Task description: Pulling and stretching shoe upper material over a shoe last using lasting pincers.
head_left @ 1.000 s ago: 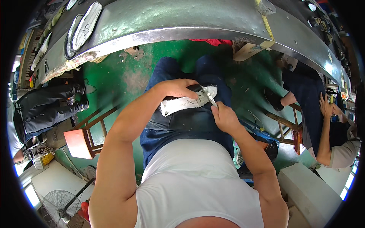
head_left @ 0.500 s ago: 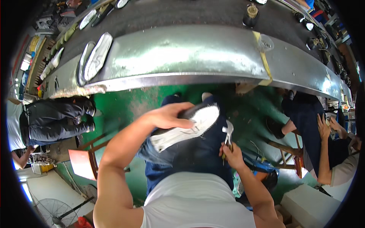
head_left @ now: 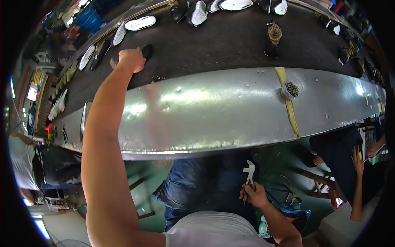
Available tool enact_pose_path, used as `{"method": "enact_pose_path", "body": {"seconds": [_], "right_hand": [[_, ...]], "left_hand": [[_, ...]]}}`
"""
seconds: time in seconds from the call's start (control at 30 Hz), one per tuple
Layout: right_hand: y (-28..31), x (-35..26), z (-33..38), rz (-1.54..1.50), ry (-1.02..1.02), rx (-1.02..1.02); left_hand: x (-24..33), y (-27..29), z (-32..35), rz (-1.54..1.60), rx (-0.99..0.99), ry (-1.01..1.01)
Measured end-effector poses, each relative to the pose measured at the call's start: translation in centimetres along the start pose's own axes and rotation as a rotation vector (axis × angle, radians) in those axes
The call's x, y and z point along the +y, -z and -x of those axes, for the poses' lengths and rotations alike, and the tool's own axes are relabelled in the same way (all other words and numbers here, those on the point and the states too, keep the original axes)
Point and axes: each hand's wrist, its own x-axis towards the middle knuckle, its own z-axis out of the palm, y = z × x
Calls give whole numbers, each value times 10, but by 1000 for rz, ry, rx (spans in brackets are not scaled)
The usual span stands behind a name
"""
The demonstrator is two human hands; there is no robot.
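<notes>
My left arm is stretched over the metal edge to the dark bench surface, and my left hand (head_left: 131,60) is closed round a black shoe (head_left: 147,51). Most of that shoe is hidden under the fingers; a dark rounded end shows to the right and a tan bit to the left. Above my lap, my right hand (head_left: 256,195) grips the handles of lasting pincers (head_left: 249,169), their metal head pointing up. Just left of my forearm, part of a dark curved rim (head_left: 84,119) shows on the metal edge.
Several white-soled shoes (head_left: 140,23) line the far side. A black shoe (head_left: 273,38) stands upright at the right. On the metal ledge (head_left: 193,111), a small clear cup of nails (head_left: 290,90) sits beside a yellow strip (head_left: 288,107). People work at both sides.
My left hand has moved from above my lap, where it held a shoe white sole up, forward to the bench. The view has tilted up. My right hand still holds the pincers.
</notes>
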Motion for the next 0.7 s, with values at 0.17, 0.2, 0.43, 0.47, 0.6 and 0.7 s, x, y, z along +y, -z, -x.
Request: {"method": "enact_pose_path", "body": {"seconds": [0.17,0.2,0.43,0.47,0.6,0.7], "right_hand": [[-1,-26,-25,-136,-11,25],[-2,-29,-32,-139,-5,26],[-17,-58,-53,-17,-87,9],[-21,-63,-52,-13,-93,9],[-19,-75,-52,-23,-73,6],[-13,-68,-54,0,-84,-10]], "left_hand": [[63,41,-89,63,148,44],[77,41,-104,202,246,24],[123,11,-225,519,685,176],[120,11,-229,521,679,179],[114,33,-196,1131,582,163],[110,11,-179,1226,634,-116]]}}
